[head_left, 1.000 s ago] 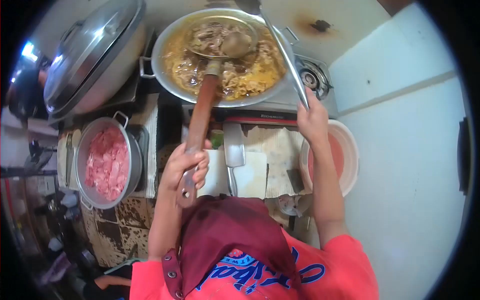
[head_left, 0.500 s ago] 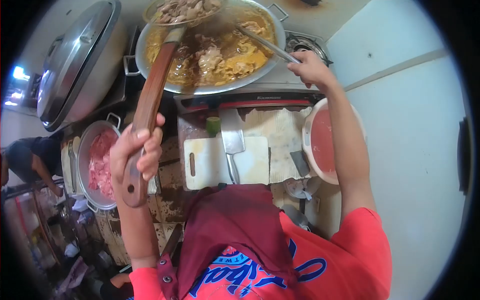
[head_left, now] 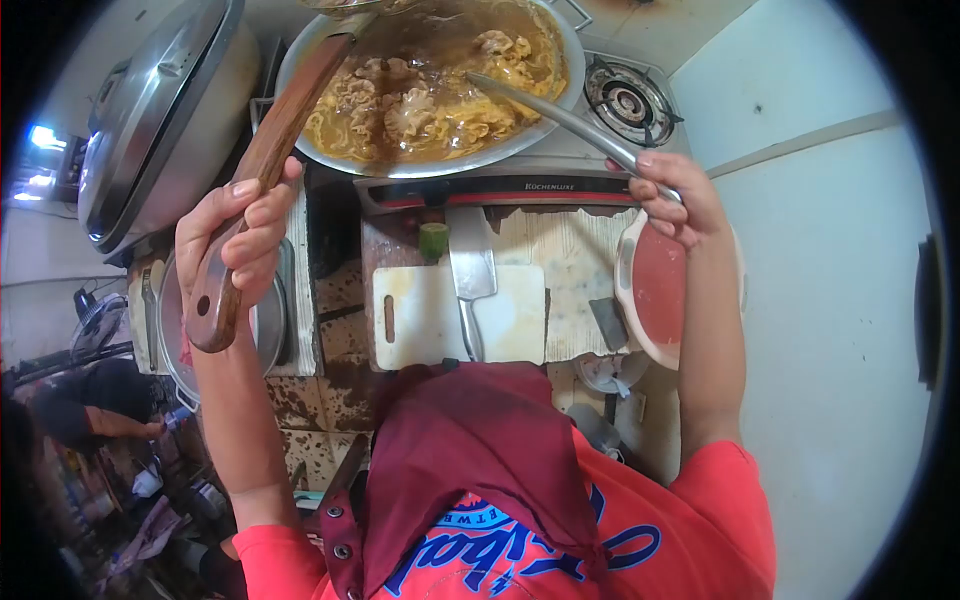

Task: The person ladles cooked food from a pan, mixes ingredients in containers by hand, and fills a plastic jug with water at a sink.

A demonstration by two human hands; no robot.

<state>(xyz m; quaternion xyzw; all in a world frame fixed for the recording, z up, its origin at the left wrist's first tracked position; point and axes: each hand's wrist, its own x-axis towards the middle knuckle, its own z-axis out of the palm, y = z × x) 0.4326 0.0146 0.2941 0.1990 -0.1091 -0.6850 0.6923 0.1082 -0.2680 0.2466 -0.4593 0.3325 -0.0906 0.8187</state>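
Note:
My left hand (head_left: 243, 225) is wrapped round the wooden handle (head_left: 290, 105) of a strainer (head_left: 358, 6), whose bowl is mostly cut off at the top edge. In my right hand (head_left: 672, 195) is a metal ladle or spoon by its handle (head_left: 570, 122); its far end dips into the broth, hidden. Both tools reach over a wide metal pan (head_left: 425, 168) on the stove. Pieces of meat (head_left: 410, 113) lie in its brown, oily broth.
A cleaver (head_left: 472, 262) rests on a white cutting board (head_left: 410, 335), near a green piece (head_left: 433, 241). At right stand a tub of red liquid (head_left: 657, 290) and a burner (head_left: 630, 100). A large lidded pot (head_left: 165, 110) and a pot (head_left: 268, 335) are left. Another person (head_left: 95, 400) is lower left.
My left hand has moved left with the strainer, whose bowl left the pan's middle for its upper left edge. My right hand lowered the other tool into the broth, then shifted right and down.

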